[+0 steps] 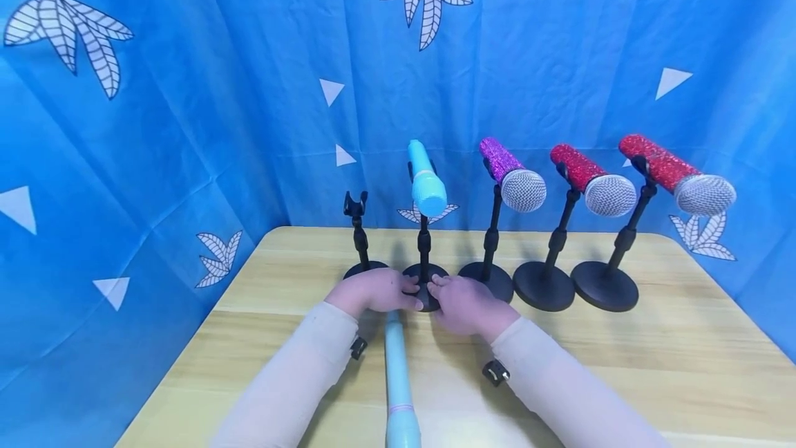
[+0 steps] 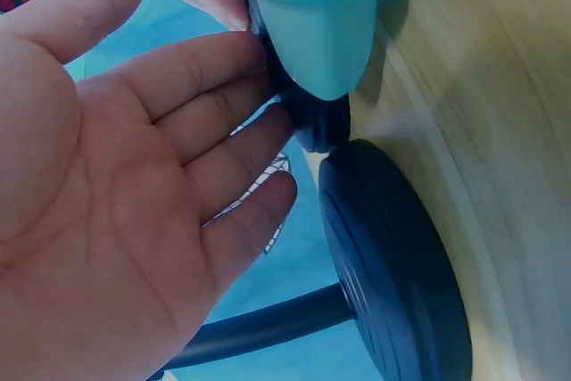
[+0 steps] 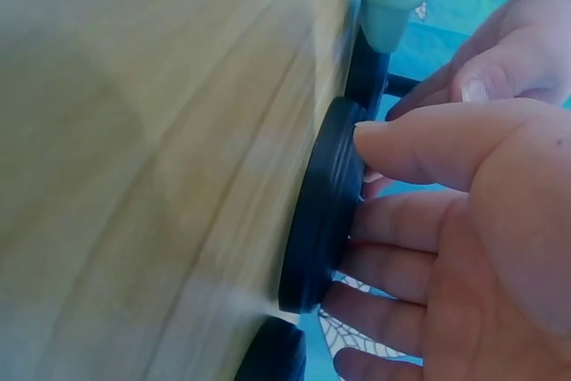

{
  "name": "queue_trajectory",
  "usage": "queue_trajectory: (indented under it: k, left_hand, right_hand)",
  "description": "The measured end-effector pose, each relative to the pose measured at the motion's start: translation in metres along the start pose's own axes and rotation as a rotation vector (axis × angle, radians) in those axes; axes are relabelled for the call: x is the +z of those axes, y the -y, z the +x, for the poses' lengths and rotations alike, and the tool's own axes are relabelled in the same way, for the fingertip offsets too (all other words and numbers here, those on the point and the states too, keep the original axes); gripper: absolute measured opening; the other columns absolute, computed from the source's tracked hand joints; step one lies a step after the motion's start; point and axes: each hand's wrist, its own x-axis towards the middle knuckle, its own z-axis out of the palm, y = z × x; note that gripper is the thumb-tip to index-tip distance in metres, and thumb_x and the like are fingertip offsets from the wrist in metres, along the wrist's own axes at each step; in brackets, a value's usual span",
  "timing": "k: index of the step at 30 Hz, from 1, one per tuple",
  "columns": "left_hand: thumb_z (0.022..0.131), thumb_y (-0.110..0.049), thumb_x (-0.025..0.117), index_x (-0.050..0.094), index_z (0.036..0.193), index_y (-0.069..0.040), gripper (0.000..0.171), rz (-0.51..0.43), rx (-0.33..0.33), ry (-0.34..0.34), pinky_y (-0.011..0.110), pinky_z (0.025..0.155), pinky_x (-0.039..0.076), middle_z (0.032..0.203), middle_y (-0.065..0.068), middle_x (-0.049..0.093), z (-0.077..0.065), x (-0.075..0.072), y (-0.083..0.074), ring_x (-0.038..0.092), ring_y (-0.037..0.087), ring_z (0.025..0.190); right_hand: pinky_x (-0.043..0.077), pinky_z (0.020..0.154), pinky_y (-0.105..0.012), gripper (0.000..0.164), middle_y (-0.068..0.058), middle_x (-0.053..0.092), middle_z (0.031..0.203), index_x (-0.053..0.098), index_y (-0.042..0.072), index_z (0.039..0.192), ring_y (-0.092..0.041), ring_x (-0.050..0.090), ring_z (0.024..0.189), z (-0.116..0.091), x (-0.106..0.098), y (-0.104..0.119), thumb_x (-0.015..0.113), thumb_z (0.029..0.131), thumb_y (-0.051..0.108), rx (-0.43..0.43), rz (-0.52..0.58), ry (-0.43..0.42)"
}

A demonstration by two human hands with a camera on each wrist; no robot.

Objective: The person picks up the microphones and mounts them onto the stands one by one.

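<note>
Both hands are at the round base of a black microphone stand (image 1: pixel 425 244) that carries a light blue microphone (image 1: pixel 429 192), head tilted toward me. My left hand (image 1: pixel 379 290) touches the base from the left with its fingers nearly straight; in the left wrist view its palm faces the camera. From the right, my right hand (image 1: pixel 466 303) rests its fingertips and thumb on the same base (image 3: pixel 321 211), fingers loosely extended. A second light blue microphone (image 1: pixel 398 365) lies on the table between my forearms, its narrow end partly under the left hand.
At left stands a bare black stand (image 1: pixel 359 227) with an unfilled clip. To the right, stands hold a purple glitter microphone (image 1: pixel 500 157), a red glitter one (image 1: pixel 578 164) and another red one (image 1: pixel 659 157). A blue patterned curtain (image 1: pixel 286 54) hangs behind the wooden table (image 1: pixel 684 365).
</note>
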Motion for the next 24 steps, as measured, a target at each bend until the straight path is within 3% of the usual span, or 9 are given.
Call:
queue_trajectory:
  k: [6, 15, 19, 24]
  left_hand:
    - [0.098, -0.054, 0.059, 0.054, 0.148, -0.024, 0.059, -0.024, -0.011, 0.007, 0.045, 0.114, 0.033, 0.150, -0.006, 0.051, -0.004, 0.004, 0.003, 0.041, 0.022, 0.143]
    - [0.099, -0.056, 0.055, 0.046, 0.154, -0.026, 0.063, -0.080, 0.065, -0.023, 0.047, 0.112, 0.036, 0.150, 0.003, 0.051, -0.013, -0.005, 0.012, 0.046, 0.024, 0.139]
    - [0.099, -0.056, 0.054, 0.054, 0.148, -0.021, 0.060, -0.159, 0.105, -0.084, 0.049, 0.111, 0.036, 0.146, 0.002, 0.055, -0.027, -0.018, 0.029, 0.047, 0.026, 0.138]
    - [0.101, -0.052, 0.054, 0.067, 0.130, -0.013, 0.051, -0.351, 0.045, -0.136, 0.047, 0.100, 0.048, 0.120, 0.003, 0.069, -0.052, -0.040, 0.060, 0.063, 0.023, 0.114]
  right_hand:
    - [0.048, 0.102, -0.043, 0.054, -0.016, 0.055, 0.144, 0.061, 0.003, 0.138, -0.034, 0.054, 0.131, 0.001, 0.002, -0.007, 0.069, 0.091, 0.028, -0.032, 0.137, -0.003]
    - [0.046, 0.104, -0.048, 0.054, -0.023, 0.050, 0.147, 0.058, 0.004, 0.141, -0.038, 0.052, 0.132, 0.001, 0.000, -0.016, 0.068, 0.092, 0.025, -0.102, 0.248, 0.007]
    - [0.046, 0.103, -0.050, 0.054, -0.023, 0.052, 0.145, 0.058, 0.008, 0.142, -0.040, 0.053, 0.130, -0.004, -0.006, -0.015, 0.071, 0.092, 0.025, -0.129, 0.257, -0.043]
    - [0.047, 0.102, -0.048, 0.054, -0.018, 0.054, 0.144, 0.060, 0.014, 0.140, -0.037, 0.054, 0.129, -0.010, -0.014, -0.011, 0.074, 0.089, 0.023, -0.138, 0.249, -0.103]
